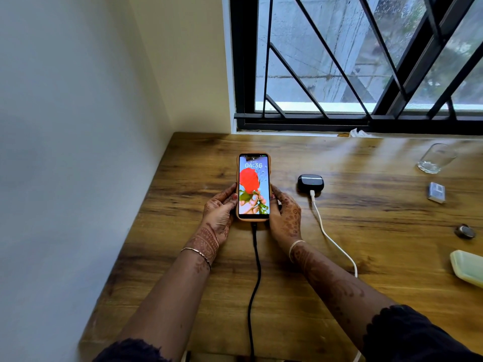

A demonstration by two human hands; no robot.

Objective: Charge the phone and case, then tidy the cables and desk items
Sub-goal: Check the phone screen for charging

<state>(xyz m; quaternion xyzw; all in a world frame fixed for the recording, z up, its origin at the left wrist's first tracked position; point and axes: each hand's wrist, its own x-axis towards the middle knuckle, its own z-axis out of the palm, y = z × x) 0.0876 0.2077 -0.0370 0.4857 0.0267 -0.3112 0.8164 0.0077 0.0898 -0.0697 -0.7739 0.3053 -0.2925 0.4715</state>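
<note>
A phone in a tan cover lies face up on the wooden desk, screen lit with a red rose and 04:36. A black cable is plugged into its near end and runs toward me. My left hand holds the phone's left edge and my right hand holds its right edge. To the right sits a black earbud case with a white cable plugged into it.
A clear glass stands at the back right. Nearer lie a small grey box, a small round dark object and a pale green tray at the right edge. A wall bounds the desk on the left, a barred window behind.
</note>
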